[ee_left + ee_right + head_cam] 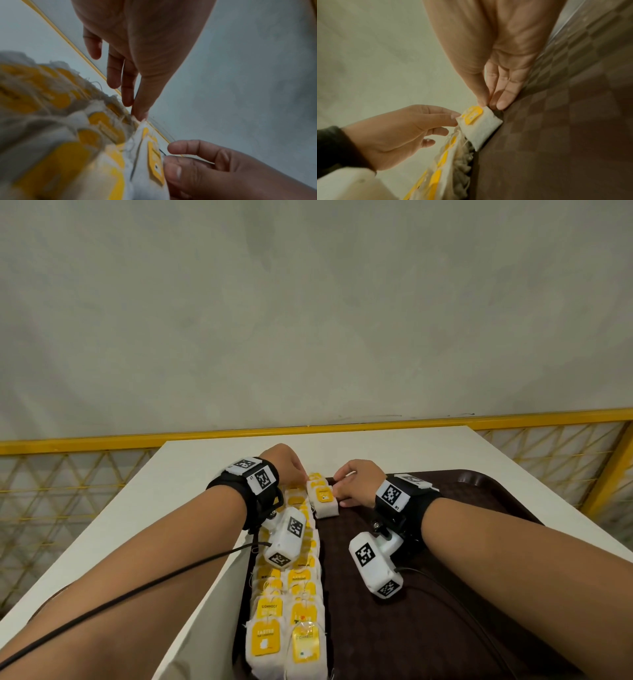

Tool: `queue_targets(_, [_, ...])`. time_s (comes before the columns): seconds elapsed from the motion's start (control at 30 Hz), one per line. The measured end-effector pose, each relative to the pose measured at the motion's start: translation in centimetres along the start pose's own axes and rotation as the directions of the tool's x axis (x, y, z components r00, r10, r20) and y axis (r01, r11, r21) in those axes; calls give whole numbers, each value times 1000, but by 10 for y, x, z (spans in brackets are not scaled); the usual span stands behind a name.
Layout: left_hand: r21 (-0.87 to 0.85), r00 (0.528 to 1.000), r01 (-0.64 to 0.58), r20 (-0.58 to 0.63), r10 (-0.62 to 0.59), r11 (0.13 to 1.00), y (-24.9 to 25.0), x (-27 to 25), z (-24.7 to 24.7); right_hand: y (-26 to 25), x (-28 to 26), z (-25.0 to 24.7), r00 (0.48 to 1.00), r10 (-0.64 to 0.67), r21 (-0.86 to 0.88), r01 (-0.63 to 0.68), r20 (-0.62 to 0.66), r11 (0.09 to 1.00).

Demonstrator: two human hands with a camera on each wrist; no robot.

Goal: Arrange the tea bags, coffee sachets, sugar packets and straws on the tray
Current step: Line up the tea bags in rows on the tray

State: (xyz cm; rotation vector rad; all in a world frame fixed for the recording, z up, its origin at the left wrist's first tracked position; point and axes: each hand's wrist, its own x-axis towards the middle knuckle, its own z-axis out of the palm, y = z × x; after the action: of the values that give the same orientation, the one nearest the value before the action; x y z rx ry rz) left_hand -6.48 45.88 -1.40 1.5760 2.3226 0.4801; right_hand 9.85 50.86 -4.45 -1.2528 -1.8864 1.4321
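So both hands are up at the far end of the tea bags (291, 583), which sit in two overlapping rows down the left side of a dark brown tray (411, 628), running from the bottom centre of the head view up toward the middle. The tray sits on a white worktop (191, 481). The left hand (286, 462) is at the top of the rows, thumb and fingers reaching down; in the right wrist view its thumb and forefinger are touching the left corner of the end tea bag (479, 124), with the other fingers loosely curled, so I'd call it a light pinch. The right hand (356, 479) is just on the other side of that same bag, thumb and fingertips pressed at its far edge, looks like a pinch on the corner, with the fingers pretty straight. That bag is white with a yellow tag on top and lies at a slight angle to the rows, partly on the bare tray. Behind the worktop there's a yellow railing (513, 419) and a plain grey wall.
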Motion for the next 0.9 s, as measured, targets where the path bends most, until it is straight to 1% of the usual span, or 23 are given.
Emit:
queue_targets(0.07, [50, 1000, 22, 8, -23, 999, 2, 0, 0, 2, 0, 2, 1000, -3, 11, 3, -8, 1000])
queue_targets(0.13, [94, 999, 48, 1, -48, 994, 6, 0, -1, 2, -1, 3, 1000, 7, -14, -7, -15, 1000])
queue_targets(0.2, [109, 998, 67, -1, -67, 992, 8, 0, -3, -1, -2, 2, 999, 48, -36, -48, -15, 998])
queue_targets(0.3, [119, 997, 57, 37, -61, 991, 10, 2, -4, -6, -7, 1, 990, 126, -52, -123, 61, 991])
queue_targets(0.33, [125, 997, 53, 44, -58, 991, 11, 3, -4, -6, -8, 1, 989, 122, -68, -116, 85, 991])
queue_targets(0.43, [106, 998, 47, 33, -51, 993, 12, 5, -3, -3, -9, 3, 992, 54, -94, -43, 113, 995])
queue_targets(0.53, [27, 999, 37, -12, -37, 999, 11, 5, 0, -1, -8, 4, 995, 12, -103, -1, 99, 995])
queue_targets(0.6, [-105, 996, 32, -83, -41, 994, 8, 1, 0, 0, -7, 3, 997, 2, -101, 6, 77, 995])
queue_targets(0.67, [-225, 983, 25, -174, -66, 974, 5, -5, -6, 1, -7, 0, 999, 12, -97, -8, 35, 995])
queue_targets(0.73, [-313, 972, 26, -212, -97, 949, 1, -15, -14, 3, -4, -1, 1000, 11, -61, -12, -25, 998])
queue_targets(0.8, [-338, 977, 43, -184, -111, 940, -1, -29, -18, 4, -3, 2, 998, -16, -57, 12, -60, 998])
queue_targets(0.83, [-338, 979, 64, -162, -125, 939, -2, -35, -18, 5, -4, 6, 998, -26, -82, 21, -59, 996])
queue_targets(0.9, [-378, 976, 132, -114, -188, 916, -3, -48, -15, 3, -6, 13, 999, -42, -185, 36, -26, 982])
